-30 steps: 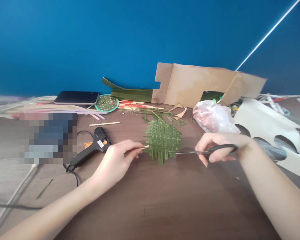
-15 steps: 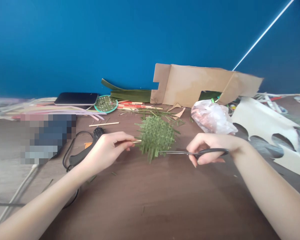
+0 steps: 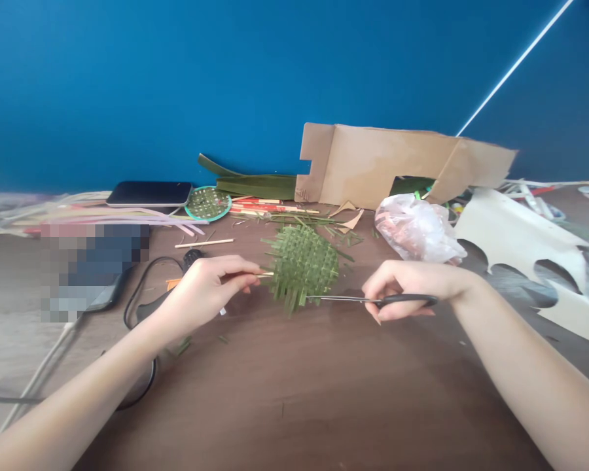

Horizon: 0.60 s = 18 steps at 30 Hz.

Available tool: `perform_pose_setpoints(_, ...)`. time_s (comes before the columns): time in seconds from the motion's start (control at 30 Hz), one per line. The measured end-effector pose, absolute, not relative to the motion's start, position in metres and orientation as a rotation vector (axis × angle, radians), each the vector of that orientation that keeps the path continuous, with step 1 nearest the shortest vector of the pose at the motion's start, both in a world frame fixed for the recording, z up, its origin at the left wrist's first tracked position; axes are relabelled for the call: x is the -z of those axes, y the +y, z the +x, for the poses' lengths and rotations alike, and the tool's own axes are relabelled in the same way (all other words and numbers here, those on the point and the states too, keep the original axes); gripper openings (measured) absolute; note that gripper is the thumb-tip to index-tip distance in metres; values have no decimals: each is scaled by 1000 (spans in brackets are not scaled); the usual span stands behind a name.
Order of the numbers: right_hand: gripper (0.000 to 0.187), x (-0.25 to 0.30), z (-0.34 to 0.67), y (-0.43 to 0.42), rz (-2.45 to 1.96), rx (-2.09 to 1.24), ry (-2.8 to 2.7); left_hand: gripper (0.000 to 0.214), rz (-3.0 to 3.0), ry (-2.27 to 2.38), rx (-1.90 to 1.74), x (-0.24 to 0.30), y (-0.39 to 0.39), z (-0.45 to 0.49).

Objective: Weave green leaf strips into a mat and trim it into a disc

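A woven green leaf piece (image 3: 304, 265) with ragged strip ends is mounted on a thin wooden stick (image 3: 266, 275). My left hand (image 3: 216, 288) pinches that stick just left of the weave, holding the piece above the table. In my right hand (image 3: 397, 288) are scissors (image 3: 402, 299) with black handles. Their thin blades point left, and the tips meet the loose strips at the weave's lower edge. How far the blades are parted cannot be made out. Beneath and behind my left hand lies a black glue gun (image 3: 150, 307), partly hidden.
A folded cardboard sheet (image 3: 373, 163) stands at the back, with a plastic bag (image 3: 417, 226) before it. Cut white card (image 3: 520, 242) lies right. A green-rimmed woven disc (image 3: 209, 203), a phone (image 3: 150, 193) and leaf scraps (image 3: 319, 224) lie along the back. A black cable (image 3: 152, 376) runs left.
Both hands have shifted slightly left, carrying the woven leaf piece and the scissors with them. The scissor tips stay at the weave's lower edge.
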State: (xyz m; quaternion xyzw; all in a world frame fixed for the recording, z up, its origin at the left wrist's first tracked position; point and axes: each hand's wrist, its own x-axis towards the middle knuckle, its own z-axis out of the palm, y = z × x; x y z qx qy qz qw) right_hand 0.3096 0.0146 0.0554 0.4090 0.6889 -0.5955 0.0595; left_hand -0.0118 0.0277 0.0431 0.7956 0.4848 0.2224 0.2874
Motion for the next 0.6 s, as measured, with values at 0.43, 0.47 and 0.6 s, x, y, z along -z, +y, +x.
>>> perform_pose_setpoints(0.43,18,-52,303,13,1302,1714,2147,19,2108,1306,-588,-43,29,-14)
perform_pose_setpoints(0.47,18,-52,303,13,1305,1716,2137,18,2104,1307,-586,-43,29,-15)
perform_pose_setpoints(0.6,21,-52,306,15,1257,1756,2054,17,2065,1337,-585,-39,31,-17)
